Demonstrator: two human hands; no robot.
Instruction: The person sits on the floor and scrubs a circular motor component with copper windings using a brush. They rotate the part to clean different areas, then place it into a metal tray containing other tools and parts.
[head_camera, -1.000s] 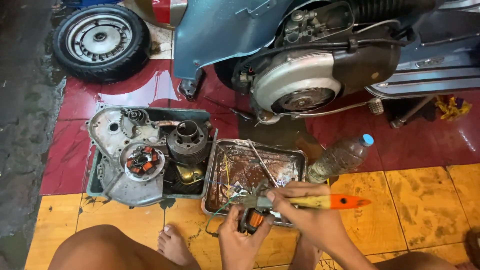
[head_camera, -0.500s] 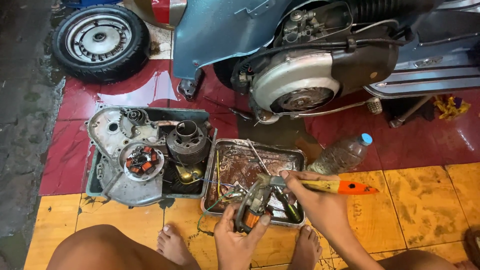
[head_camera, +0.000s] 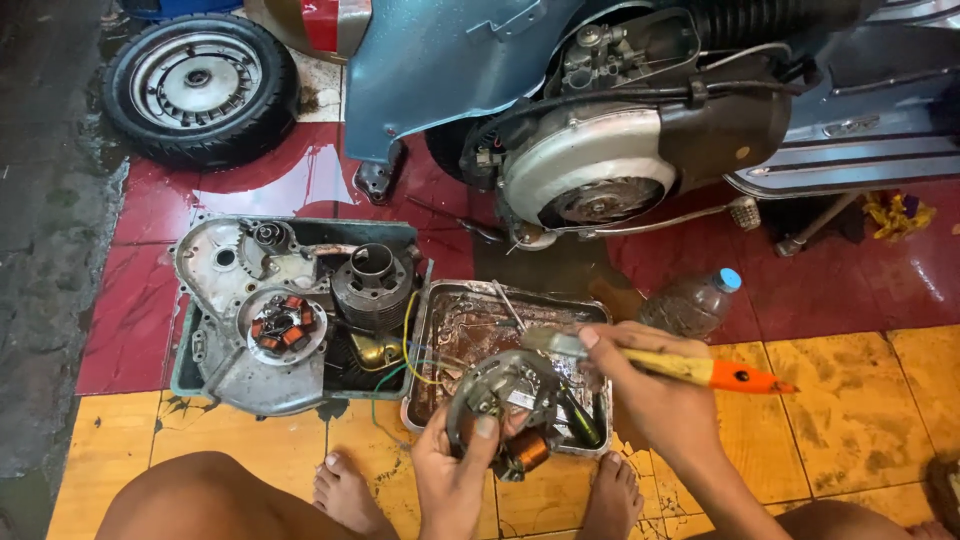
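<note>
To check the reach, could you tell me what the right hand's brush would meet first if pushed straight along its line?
Probably the metal tray: the right hand points the brush left over it; depth unclear.

a scooter repair workshop: opened scooter (head_camera: 640, 110), loose wheel (head_camera: 200, 85), engine parts tray (head_camera: 290, 310).

Open yellow floor tile (head_camera: 840, 420) is seen right of the metal tray (head_camera: 430, 340). Leftward passage is blocked by the engine-parts bin (head_camera: 190, 370); beyond, by the scooter (head_camera: 600, 150) and plastic bottle (head_camera: 690, 305).
</note>
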